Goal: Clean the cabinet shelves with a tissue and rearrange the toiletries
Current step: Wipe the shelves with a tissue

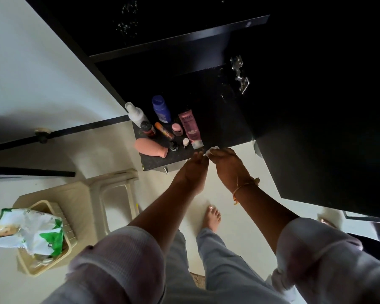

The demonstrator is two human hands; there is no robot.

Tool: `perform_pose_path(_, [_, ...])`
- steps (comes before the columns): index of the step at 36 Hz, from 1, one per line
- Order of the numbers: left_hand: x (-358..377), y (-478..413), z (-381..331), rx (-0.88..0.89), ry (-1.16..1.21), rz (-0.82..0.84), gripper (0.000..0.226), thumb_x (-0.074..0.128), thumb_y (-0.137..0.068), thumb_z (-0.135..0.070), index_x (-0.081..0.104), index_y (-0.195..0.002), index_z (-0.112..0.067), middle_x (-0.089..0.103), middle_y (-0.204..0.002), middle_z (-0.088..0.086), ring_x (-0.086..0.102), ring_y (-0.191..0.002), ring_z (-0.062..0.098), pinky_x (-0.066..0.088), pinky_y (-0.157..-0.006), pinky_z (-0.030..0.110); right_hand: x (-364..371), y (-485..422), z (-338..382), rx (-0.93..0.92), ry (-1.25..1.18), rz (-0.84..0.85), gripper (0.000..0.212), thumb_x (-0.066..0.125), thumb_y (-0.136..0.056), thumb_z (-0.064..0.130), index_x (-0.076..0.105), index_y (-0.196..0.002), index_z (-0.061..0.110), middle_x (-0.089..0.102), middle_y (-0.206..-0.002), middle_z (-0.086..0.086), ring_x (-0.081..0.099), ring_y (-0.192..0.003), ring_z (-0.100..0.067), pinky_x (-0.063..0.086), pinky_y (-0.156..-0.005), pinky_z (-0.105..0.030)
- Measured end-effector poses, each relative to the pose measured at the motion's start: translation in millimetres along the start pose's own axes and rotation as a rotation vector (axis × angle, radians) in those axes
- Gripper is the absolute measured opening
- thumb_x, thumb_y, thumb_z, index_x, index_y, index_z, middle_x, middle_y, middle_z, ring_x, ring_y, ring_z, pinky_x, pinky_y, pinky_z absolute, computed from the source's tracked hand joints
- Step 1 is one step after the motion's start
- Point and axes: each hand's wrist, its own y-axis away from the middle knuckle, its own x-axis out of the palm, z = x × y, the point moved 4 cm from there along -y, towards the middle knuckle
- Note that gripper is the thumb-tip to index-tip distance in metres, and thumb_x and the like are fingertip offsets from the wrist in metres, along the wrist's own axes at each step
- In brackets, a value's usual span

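At the shelf [176, 157] front edge the right grip [226, 164] pinches the soft, tearable tissue [213, 149], best bunched; left grip [195, 166] hold unclear.

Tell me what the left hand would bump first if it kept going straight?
Probably the pink tube: its white cap end lies just ahead of the left hand on the dark shelf, though depth is hard to judge.

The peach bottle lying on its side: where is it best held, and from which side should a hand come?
Grip the peach bottle round its wide body, coming from the front edge of the shelf. It lies flat, neck toward the small dark bottle, and other toiletries stand close behind it.
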Motion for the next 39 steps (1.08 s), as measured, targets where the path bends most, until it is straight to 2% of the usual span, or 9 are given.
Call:
perform_pose_path(4, [3,27,10,0.021,0.010,-0.035,0.061,0.052,-0.094,-0.009,0.028,-0.149,-0.007,0.031,-0.155,0.013,0.031,-0.143,0.026,0.029,-0.115,0.032,-8,12,12,0.008,-0.040,0.125,0.030,0.056,-0.094,0.004,0.070,-0.120,0.011,0.069,-0.120,-0.008,0.062,-0.116,-0.024,0.044,-0.106,-0.032])
perform_pose_path(9, [-2,60,25,-0.032,0.230,-0.105,0.052,0.061,-0.092,-0.018,0.042,-0.140,-0.014,0.060,-0.130,0.009,0.058,-0.117,0.024,0.044,-0.096,0.030,-18,36,34,0.310,-0.440,0.012,0.019,0.068,-0.091,0.021,0.075,-0.105,0.011,0.074,-0.104,-0.002,0.067,-0.099,-0.014,0.047,-0.087,-0.016])
perform_pose_path(12, [-12,77,43,-0.171,0.517,-0.151,0.046,0.067,-0.089,-0.024,0.050,-0.131,-0.020,0.064,-0.126,0.002,0.062,-0.114,0.017,0.047,-0.090,0.023,-11,43,58,0.475,-0.765,0.068,0.019,0.073,-0.087,0.027,0.072,-0.097,0.011,0.073,-0.096,0.000,0.068,-0.092,-0.012,0.054,-0.082,-0.021])
perform_pose_path(16, [-26,98,69,-0.276,0.870,-0.227,0.032,0.073,-0.084,-0.023,0.058,-0.111,-0.030,0.068,-0.105,-0.009,0.069,-0.097,0.004,0.046,-0.070,0.004,-2,37,100,0.598,-1.129,0.164,0.017,0.066,-0.091,0.010,0.067,-0.107,0.003,0.068,-0.107,-0.016,0.066,-0.104,-0.025,0.057,-0.088,-0.030])
perform_pose_path(20, [-40,120,106,-0.383,1.114,-0.339,0.037,0.081,-0.074,-0.024,0.062,-0.106,-0.027,0.071,-0.094,-0.001,0.071,-0.089,0.020,0.054,-0.077,0.032,5,17,147,0.604,-1.292,0.271,0.011,0.056,-0.097,0.008,0.067,-0.101,0.009,0.067,-0.110,-0.017,0.065,-0.104,-0.023,0.054,-0.093,-0.031])
perform_pose_path(22, [-45,133,127,-0.443,1.259,-0.410,0.035,0.083,-0.073,-0.017,0.063,-0.100,-0.026,0.070,-0.092,0.007,0.070,-0.081,0.023,0.054,-0.073,0.035,9,5,170,0.580,-1.345,0.318,0.014,0.050,-0.100,0.004,0.064,-0.102,0.006,0.066,-0.107,-0.015,0.065,-0.100,-0.021,0.055,-0.089,-0.029])
perform_pose_path(29, [-61,191,201,-0.561,1.432,-0.681,0.024,0.077,-0.079,-0.005,0.064,-0.097,-0.013,0.068,-0.078,0.006,0.065,-0.072,0.020,0.056,-0.068,0.030,39,-26,255,0.408,-1.122,0.544,0.020,0.049,-0.099,0.007,0.066,-0.102,0.018,0.067,-0.106,-0.007,0.066,-0.096,-0.017,0.056,-0.087,-0.029])
perform_pose_path(36, [-34,287,297,-1.139,1.153,-0.993,0.036,0.075,-0.081,-0.032,0.062,-0.113,-0.024,0.065,-0.097,-0.004,0.060,-0.087,0.018,0.049,-0.080,0.028,84,-40,340,0.101,-0.670,0.574,0.017,0.056,-0.096,0.015,0.070,-0.106,0.015,0.067,-0.111,-0.009,0.063,-0.104,-0.025,0.052,-0.095,-0.041])
perform_pose_path(39, [-19,319,332,-1.292,1.181,-1.005,0.034,0.075,-0.082,-0.030,0.062,-0.112,-0.022,0.066,-0.104,0.001,0.057,-0.090,0.020,0.048,-0.085,0.028,105,-38,369,-0.027,-0.485,0.655,0.024,0.056,-0.096,0.021,0.071,-0.112,0.012,0.063,-0.102,0.002,0.060,-0.099,-0.017,0.049,-0.090,-0.026])
